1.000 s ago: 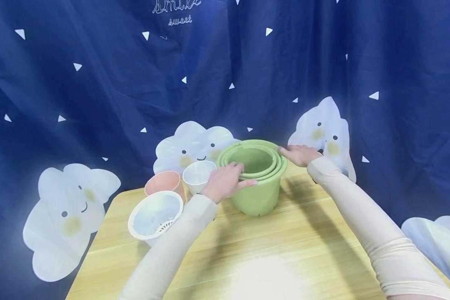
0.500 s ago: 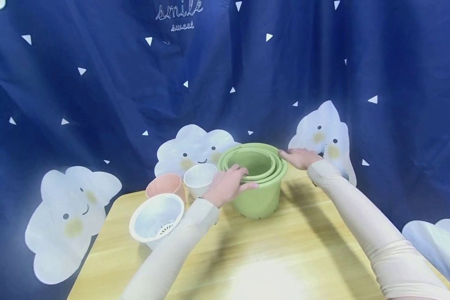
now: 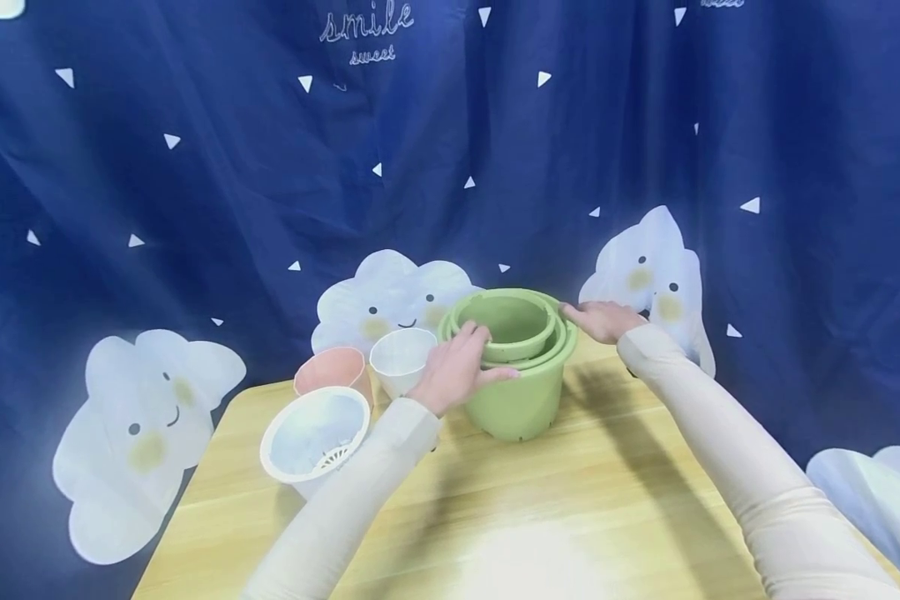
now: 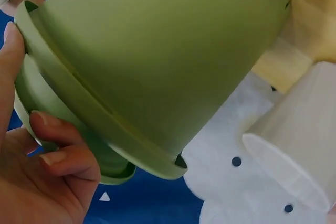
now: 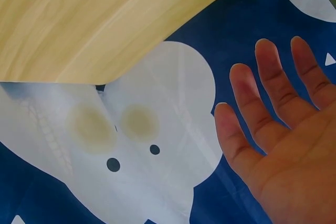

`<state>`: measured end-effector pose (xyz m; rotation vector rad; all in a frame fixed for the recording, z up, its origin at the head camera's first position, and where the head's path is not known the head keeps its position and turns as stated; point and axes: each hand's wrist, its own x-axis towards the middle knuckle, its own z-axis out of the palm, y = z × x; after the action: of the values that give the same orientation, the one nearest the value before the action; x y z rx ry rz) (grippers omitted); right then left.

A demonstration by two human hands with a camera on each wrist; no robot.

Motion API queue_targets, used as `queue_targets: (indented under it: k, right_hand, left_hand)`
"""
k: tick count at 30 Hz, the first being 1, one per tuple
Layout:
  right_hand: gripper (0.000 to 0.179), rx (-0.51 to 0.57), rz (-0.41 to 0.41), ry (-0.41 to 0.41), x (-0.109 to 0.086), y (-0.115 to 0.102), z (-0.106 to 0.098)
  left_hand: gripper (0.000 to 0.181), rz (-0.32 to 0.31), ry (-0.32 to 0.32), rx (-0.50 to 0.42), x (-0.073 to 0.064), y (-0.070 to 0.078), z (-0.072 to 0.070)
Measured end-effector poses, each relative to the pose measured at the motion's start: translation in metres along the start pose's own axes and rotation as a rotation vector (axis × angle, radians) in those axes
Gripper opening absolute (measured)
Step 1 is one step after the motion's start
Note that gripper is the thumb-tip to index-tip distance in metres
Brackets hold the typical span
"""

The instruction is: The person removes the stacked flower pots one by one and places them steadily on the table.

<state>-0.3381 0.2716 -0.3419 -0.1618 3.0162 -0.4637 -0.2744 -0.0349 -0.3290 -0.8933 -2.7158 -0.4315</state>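
Inner pot (image 3: 513, 318) was just raised higher, gripped by left hand (image 3: 453, 371); right hand (image 3: 606, 321) was straight-fingered; nest (image 3: 513, 410) by worktop's (image 3: 570, 479) far edge seemingly loosened.

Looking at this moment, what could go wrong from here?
The innermost green flowerpot is nested in larger green flowerpots, so lifting it might drag another up.

The left hand has its grip at one side, so the pot could tilt and jam.

The left sleeve overlaps the white slotted pot in the head view and might knock it.
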Motion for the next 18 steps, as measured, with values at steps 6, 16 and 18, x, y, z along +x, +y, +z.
queue_targets:
  k: [6,16,18]
  right_hand:
    - [0.099,0.010,0.007,-0.005,0.000,0.001,0.007]
    - [0.099,0.005,0.007,0.015,0.000,0.002,0.003]
    - [0.098,0.011,0.008,0.010,0.000,0.002,0.001]
  left_hand:
    - [0.061,-0.017,-0.041,-0.062,-0.001,-0.003,0.003]
    - [0.045,0.064,-0.003,-0.074,0.007,-0.010,-0.006]
    - [0.045,0.095,0.001,-0.062,0.008,-0.010,-0.009]
